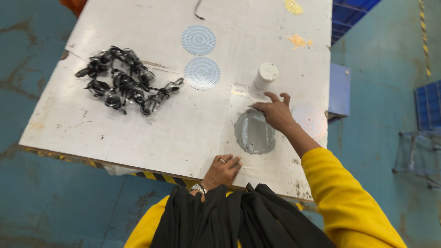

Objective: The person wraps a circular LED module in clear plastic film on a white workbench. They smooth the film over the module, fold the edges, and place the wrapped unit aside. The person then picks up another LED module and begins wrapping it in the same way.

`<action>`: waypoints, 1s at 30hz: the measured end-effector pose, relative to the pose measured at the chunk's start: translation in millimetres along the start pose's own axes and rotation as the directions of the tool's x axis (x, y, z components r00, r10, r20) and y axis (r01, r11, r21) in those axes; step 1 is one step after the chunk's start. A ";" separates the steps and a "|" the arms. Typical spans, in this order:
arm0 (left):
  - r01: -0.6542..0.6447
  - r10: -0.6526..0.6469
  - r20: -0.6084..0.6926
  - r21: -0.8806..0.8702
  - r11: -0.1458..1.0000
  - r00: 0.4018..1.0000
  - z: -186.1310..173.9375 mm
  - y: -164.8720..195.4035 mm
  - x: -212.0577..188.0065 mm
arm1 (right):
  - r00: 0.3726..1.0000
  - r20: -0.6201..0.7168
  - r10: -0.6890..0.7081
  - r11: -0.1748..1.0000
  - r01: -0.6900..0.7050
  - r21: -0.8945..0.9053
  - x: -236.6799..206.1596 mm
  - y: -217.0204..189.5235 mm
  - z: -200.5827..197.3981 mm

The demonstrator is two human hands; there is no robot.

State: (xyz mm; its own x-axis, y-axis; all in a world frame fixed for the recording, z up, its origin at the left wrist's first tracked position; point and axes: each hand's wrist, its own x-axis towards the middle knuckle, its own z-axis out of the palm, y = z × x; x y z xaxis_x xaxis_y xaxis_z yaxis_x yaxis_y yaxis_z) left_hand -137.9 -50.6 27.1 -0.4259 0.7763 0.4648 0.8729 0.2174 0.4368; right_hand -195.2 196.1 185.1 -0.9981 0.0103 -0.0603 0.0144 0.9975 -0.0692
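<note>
A: Right hand (pixel 274 112) is flat on the far edge of that shiny round disc (pixel 254 133), fingers spread. Left hand (pixel 223 171) just rests on the white table (pixel 183 128)'s near edge.

B: Yeah, and a white cylinder (pixel 265 75) stands just beyond, with bagged black cables (pixel 124 86) far left.

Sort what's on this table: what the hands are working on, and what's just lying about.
In hand: right hand on shiny round metal plate; left hand resting on white table.
Lying about: black cable bundle, two perforated grey discs, white cylinder, pale disc.
</note>
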 end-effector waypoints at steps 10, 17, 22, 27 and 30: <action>0.047 -0.049 0.032 0.054 0.997 0.998 -5.5 1.1 -8.4 | 0.819 0.570 -0.074 0.942 0.246 -0.230 25.7 47.5 10.2; 0.120 -0.120 0.009 0.063 0.991 0.993 -7.4 7.6 -10.2 | 0.862 0.230 -0.451 0.883 0.469 -0.028 52.0 0.8 28.0; 0.094 -0.100 0.057 0.106 0.990 0.993 -12.3 6.3 -9.8 | 0.776 0.487 -0.401 0.810 0.548 -0.207 61.2 -21.7 21.6; 0.116 -0.124 0.064 0.112 0.987 0.990 -16.6 7.5 -8.7 | 0.768 0.539 -0.345 0.835 0.514 -0.198 59.0 -16.1 -0.9; 0.115 -0.129 0.099 0.134 0.984 0.987 -19.6 7.7 -8.0 | 0.764 0.550 -0.337 0.842 0.506 -0.187 49.9 -7.9 -5.3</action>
State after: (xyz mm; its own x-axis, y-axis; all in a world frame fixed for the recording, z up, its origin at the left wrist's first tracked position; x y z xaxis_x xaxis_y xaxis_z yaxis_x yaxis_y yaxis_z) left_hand -132.4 -66.8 41.9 -0.5090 0.7964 0.3266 0.8422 0.3824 0.3802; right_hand -245.4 189.1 187.9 -0.7348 -0.3666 -0.5707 -0.5040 0.8582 0.0976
